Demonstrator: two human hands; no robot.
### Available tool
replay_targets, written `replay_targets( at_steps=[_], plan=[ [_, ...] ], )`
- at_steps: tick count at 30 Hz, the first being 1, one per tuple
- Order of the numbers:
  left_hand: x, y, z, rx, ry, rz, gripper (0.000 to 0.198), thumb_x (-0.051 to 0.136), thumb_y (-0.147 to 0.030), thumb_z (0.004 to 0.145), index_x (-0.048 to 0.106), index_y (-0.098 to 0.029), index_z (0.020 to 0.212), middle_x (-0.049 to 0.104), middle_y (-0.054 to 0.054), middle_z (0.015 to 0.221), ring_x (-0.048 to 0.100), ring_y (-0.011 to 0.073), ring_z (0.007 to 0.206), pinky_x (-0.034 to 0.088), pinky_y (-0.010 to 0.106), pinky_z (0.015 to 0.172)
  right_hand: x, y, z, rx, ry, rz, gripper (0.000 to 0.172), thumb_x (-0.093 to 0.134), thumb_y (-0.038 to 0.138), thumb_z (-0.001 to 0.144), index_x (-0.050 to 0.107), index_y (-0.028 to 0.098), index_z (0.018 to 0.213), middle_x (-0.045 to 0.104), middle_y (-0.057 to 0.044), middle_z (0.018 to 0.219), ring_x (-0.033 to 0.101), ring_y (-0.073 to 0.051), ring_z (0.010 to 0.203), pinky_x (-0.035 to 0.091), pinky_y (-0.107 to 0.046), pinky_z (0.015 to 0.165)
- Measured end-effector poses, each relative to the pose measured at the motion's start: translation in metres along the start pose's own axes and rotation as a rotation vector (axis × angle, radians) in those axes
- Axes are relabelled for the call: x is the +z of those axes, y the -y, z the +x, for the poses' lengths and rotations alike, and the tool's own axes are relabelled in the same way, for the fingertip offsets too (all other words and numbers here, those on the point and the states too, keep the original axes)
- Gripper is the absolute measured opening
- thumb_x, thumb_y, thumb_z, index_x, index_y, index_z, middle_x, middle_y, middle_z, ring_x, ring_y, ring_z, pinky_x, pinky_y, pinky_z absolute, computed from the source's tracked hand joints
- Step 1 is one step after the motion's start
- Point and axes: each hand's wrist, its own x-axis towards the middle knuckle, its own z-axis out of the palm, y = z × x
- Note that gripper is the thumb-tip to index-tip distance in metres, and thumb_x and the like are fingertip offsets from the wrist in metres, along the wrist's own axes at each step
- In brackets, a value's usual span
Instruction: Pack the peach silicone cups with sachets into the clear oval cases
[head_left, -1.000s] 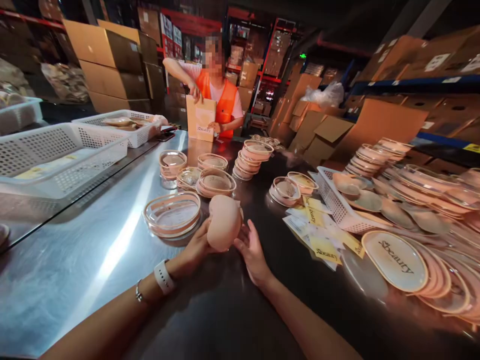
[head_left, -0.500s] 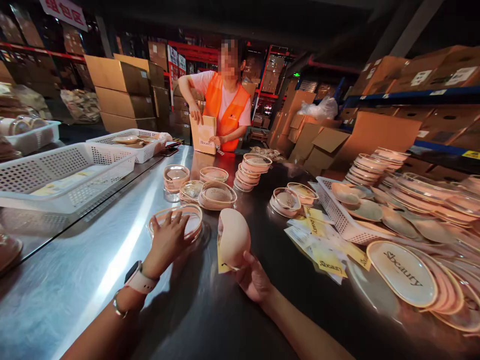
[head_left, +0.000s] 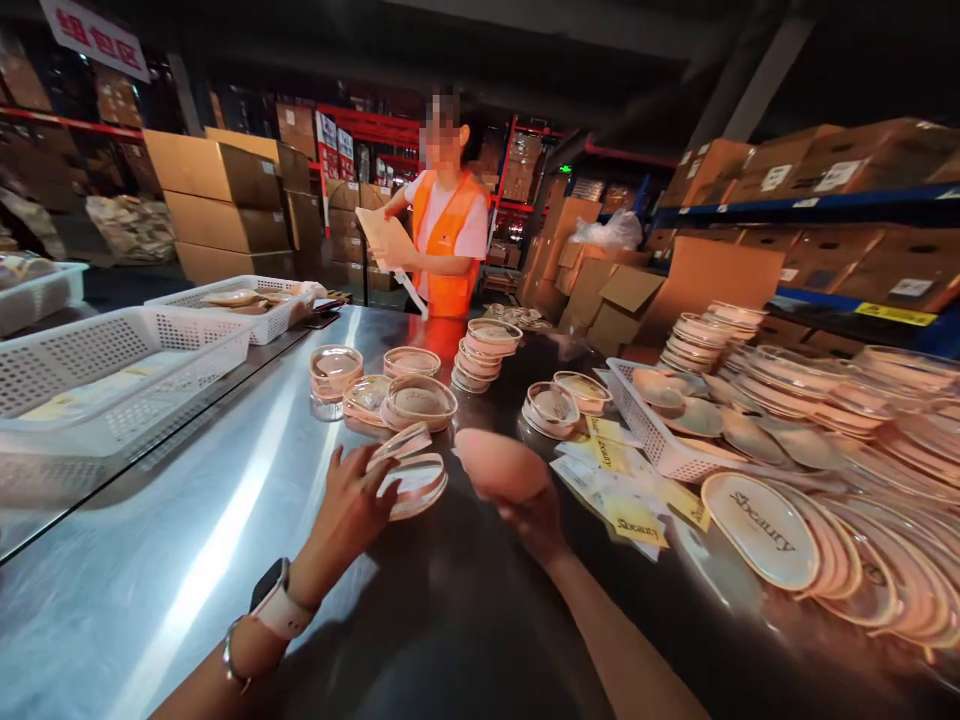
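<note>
My right hand (head_left: 531, 522) is closed around a beige moulded bra cup (head_left: 502, 466), tilted with its rounded side up. Just left of it, my left hand (head_left: 358, 497), with a watch on the wrist, has its fingers on a clear round case (head_left: 421, 482) with a pale rim. The case's upper part is tipped up under the fingers, and something white lies inside; the thumb is hidden. Beyond the hands stand closed round cases (head_left: 420, 402) and a stack of them (head_left: 489, 345). Yellow and white printed cards (head_left: 628, 522) lie to the right.
A white basket (head_left: 626, 425) of beige cups stands at right, beside many flat oval cases (head_left: 761, 530). White baskets (head_left: 105, 345) line the left table (head_left: 225, 560) edge. Across it, a person in an orange vest (head_left: 454, 230) holds a cardboard-coloured packet.
My left hand has moved right, and the case has come with it, its upper part now tipped up. My right hand has turned the cup sideways. The person opposite has lifted the packet.
</note>
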Motion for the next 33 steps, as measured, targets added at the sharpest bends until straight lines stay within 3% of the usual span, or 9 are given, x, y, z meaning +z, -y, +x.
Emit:
replay_targets(
  at_steps=[5,8,12,15,17,21,25,28,33],
  plan=[
    [-0.005,-0.038,-0.012,0.144,0.069,0.05,0.05,0.078,-0.021,0.072,0.062,-0.016,0.119,0.062,0.024,0.127,0.06,0.0413,0.115,0.028,0.078,0.107,-0.009,0.018,-0.001,-0.549,0.283,-0.327,0.025,0.07,0.026,0.089,0.07,0.026,0.114,0.074,-0.009,0.117,0.071,-0.026,0.108,0.059,-0.041,0.092],
    [-0.016,-0.044,-0.015,0.248,0.047,-0.092,0.036,0.072,-0.029,0.08,0.064,-0.02,0.114,0.064,0.018,0.121,0.061,0.0366,0.111,0.033,0.07,0.11,-0.001,0.032,-0.012,-0.579,0.278,-0.373,0.026,0.059,0.02,0.097,0.064,0.027,0.121,0.071,-0.009,0.12,0.067,-0.021,0.114,0.059,-0.034,0.093],
    [-0.019,-0.025,-0.014,0.216,0.081,-0.425,0.04,0.061,-0.043,0.088,0.064,-0.022,0.121,0.058,0.017,0.129,0.061,0.0337,0.115,0.054,0.049,0.095,0.004,0.03,-0.01,-0.166,0.348,-0.211,0.02,0.054,0.019,0.094,0.072,0.022,0.102,0.074,-0.007,0.092,0.07,-0.022,0.088,0.058,-0.036,0.083],
    [-0.007,-0.005,-0.009,0.114,0.213,-0.596,0.069,0.071,-0.045,0.081,0.05,-0.022,0.143,0.047,0.018,0.149,0.048,0.0375,0.136,0.045,0.053,0.11,0.008,0.013,-0.006,0.361,0.423,0.018,0.01,0.064,0.023,0.081,0.073,0.022,0.078,0.073,-0.004,0.076,0.067,-0.023,0.077,0.055,-0.037,0.081],
    [0.005,0.006,-0.003,-0.025,0.31,-0.741,0.089,0.076,-0.04,0.075,0.037,-0.019,0.152,0.043,0.02,0.153,0.044,0.0375,0.141,0.038,0.056,0.116,0.014,0.0,-0.006,0.551,0.394,0.103,0.009,0.07,0.029,0.076,0.071,0.02,0.072,0.072,-0.003,0.07,0.067,-0.023,0.072,0.056,-0.037,0.074],
    [0.021,0.018,0.007,-0.388,0.423,-1.047,0.088,0.081,-0.027,0.062,0.045,-0.017,0.142,0.059,0.017,0.14,0.055,0.0356,0.13,0.041,0.054,0.114,0.023,-0.012,-0.012,0.788,0.294,0.303,0.03,0.069,0.049,0.076,0.064,0.02,0.081,0.071,-0.001,0.076,0.068,-0.018,0.068,0.059,-0.035,0.067],
    [0.021,0.008,0.01,-0.654,0.267,-1.258,0.081,0.087,-0.03,0.056,0.053,-0.018,0.129,0.065,0.014,0.131,0.058,0.0351,0.125,0.047,0.05,0.108,0.029,0.004,-0.019,0.935,0.346,0.531,0.045,0.071,0.06,0.073,0.063,0.019,0.089,0.074,-0.007,0.089,0.074,-0.022,0.082,0.06,-0.044,0.083],
    [0.019,-0.011,0.004,-0.648,0.199,-1.412,0.095,0.091,-0.029,0.053,0.048,-0.022,0.138,0.061,0.013,0.139,0.055,0.0343,0.13,0.046,0.049,0.111,0.036,0.025,-0.026,1.019,0.508,0.799,0.05,0.079,0.058,0.071,0.068,0.018,0.099,0.076,-0.012,0.099,0.074,-0.025,0.09,0.058,-0.043,0.085],
    [0.02,-0.04,-0.011,-0.595,0.371,-1.739,0.108,0.093,-0.026,0.055,0.039,-0.026,0.149,0.057,0.015,0.145,0.051,0.0388,0.135,0.05,0.054,0.107,0.05,0.046,-0.036,1.067,0.606,0.863,0.045,0.076,0.063,0.073,0.069,0.02,0.086,0.069,-0.003,0.079,0.065,-0.013,0.065,0.049,-0.022,0.056]
  ],
)
